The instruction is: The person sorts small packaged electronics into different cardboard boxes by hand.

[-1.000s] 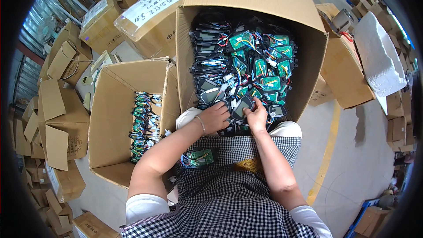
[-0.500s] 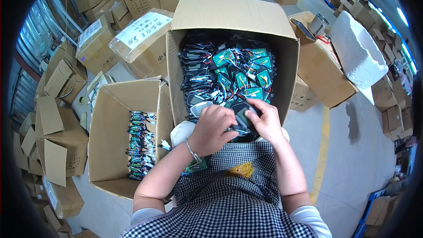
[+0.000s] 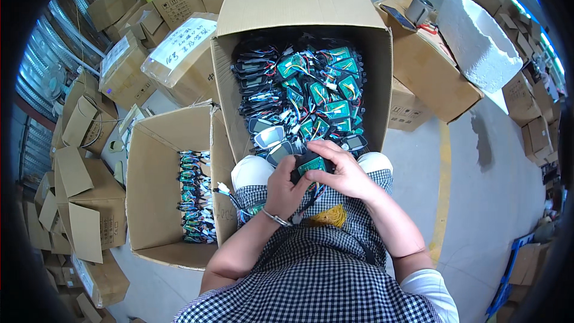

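Over my lap, a black display unit with a green circuit board (image 3: 312, 166) is held between both hands, its board side up. My left hand (image 3: 283, 186) grips its left side, fingers curled round it. My right hand (image 3: 344, 170) closes on it from the right, with the thumb across the board. Wires hang below the unit. Beyond my hands a large open carton (image 3: 378, 93) holds many similar units, some board side up, others with grey screens (image 3: 270, 137) showing. By my left wrist, a wire lead ends in a white connector (image 3: 223, 188).
A bundle of yellow bands (image 3: 330, 216) lies on my checked apron. To the left stands an open carton (image 3: 152, 185) with rows of wired green boards (image 3: 197, 203). At the right, a metal mug (image 3: 418, 9) and a white foam box (image 3: 478, 39) rest on a carton.
The unit in my hands has turned from screen side to board side and come nearer my lap. Both hands have moved closer together around it. The whole view has shifted slightly.
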`<action>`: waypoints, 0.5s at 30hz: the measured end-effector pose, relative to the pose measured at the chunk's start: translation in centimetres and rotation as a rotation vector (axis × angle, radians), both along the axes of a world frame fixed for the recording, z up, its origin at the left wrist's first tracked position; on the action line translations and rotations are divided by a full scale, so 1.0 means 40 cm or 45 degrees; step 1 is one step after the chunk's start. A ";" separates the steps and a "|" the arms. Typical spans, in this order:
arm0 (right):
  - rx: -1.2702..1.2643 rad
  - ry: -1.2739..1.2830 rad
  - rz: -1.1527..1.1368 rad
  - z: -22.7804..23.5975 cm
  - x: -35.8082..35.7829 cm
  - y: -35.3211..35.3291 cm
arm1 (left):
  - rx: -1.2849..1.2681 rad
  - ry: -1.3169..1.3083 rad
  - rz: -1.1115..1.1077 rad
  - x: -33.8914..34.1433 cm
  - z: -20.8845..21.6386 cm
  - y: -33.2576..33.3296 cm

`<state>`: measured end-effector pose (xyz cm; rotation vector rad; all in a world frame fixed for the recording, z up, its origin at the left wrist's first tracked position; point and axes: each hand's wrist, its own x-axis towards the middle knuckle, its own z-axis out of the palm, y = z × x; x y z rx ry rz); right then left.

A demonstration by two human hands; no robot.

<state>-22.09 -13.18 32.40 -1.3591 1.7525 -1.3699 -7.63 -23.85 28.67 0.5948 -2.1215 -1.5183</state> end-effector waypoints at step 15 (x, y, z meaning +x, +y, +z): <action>-0.349 -1.182 -0.687 -0.092 0.070 -0.004 | 0.797 0.163 -0.144 0.001 -0.009 0.093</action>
